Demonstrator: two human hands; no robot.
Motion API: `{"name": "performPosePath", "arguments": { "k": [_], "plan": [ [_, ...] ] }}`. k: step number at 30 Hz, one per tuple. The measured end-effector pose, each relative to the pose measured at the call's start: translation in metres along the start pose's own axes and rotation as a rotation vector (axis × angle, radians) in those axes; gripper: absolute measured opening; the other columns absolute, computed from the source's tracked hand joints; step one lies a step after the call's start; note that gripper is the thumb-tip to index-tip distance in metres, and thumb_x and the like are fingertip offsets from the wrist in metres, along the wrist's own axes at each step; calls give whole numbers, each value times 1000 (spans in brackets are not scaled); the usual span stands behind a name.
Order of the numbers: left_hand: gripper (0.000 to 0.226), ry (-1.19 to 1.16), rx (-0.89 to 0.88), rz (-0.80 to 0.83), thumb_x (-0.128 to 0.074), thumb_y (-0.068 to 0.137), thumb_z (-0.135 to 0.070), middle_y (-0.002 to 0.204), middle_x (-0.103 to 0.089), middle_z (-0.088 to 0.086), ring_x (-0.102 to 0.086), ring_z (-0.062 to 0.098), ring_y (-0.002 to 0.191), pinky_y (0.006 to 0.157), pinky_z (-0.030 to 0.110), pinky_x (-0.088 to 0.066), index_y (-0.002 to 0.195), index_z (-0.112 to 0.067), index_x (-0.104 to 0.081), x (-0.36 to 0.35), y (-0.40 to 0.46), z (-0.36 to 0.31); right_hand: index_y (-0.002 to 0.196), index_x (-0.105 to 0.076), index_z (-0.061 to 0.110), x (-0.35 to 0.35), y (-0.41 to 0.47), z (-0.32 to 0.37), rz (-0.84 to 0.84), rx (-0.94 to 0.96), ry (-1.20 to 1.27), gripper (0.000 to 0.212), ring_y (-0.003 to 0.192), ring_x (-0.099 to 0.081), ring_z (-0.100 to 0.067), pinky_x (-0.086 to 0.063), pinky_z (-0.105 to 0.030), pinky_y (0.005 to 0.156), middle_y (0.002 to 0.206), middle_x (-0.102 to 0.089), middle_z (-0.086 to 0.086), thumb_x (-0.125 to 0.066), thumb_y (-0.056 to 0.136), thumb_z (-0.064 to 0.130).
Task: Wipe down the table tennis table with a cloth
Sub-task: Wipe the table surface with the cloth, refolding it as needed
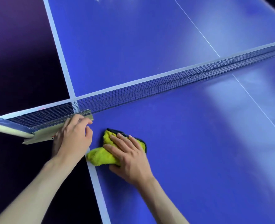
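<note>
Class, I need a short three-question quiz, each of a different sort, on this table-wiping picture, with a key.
1. True or false: the yellow cloth lies on the far side of the net.
2. Which hand presses the cloth onto the blue table? A) left hand B) right hand C) both
3. Fill in: the left hand rests at the net ____ on the table's side edge.

Key
1. False: it lies on the near side, by the white side line.
2. B: the right hand, fingers straight on the cloth.
3. clamp
</note>
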State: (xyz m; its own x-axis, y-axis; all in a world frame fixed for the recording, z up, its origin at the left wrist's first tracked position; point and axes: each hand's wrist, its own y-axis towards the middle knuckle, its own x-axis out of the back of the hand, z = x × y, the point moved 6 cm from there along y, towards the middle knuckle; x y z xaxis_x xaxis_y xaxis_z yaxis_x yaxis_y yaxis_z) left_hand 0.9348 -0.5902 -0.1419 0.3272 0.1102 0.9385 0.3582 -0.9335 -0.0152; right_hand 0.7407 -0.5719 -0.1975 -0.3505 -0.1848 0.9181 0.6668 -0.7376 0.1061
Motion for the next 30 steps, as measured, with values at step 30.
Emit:
{"name": "performPosePath", "arguments": {
  "k": [30],
  "plan": [
    [18, -169, -141, 85, -54, 92, -3, 104, -58, -9, -59, 22, 96, 76, 41, -53, 92, -18, -64, 7, -18, 35, 118, -65, 37, -4, 37, 34, -146, -346, 62, 46, 127, -54, -22, -43, -43, 91, 138, -61, 11, -70, 72, 42]
  ]
}}
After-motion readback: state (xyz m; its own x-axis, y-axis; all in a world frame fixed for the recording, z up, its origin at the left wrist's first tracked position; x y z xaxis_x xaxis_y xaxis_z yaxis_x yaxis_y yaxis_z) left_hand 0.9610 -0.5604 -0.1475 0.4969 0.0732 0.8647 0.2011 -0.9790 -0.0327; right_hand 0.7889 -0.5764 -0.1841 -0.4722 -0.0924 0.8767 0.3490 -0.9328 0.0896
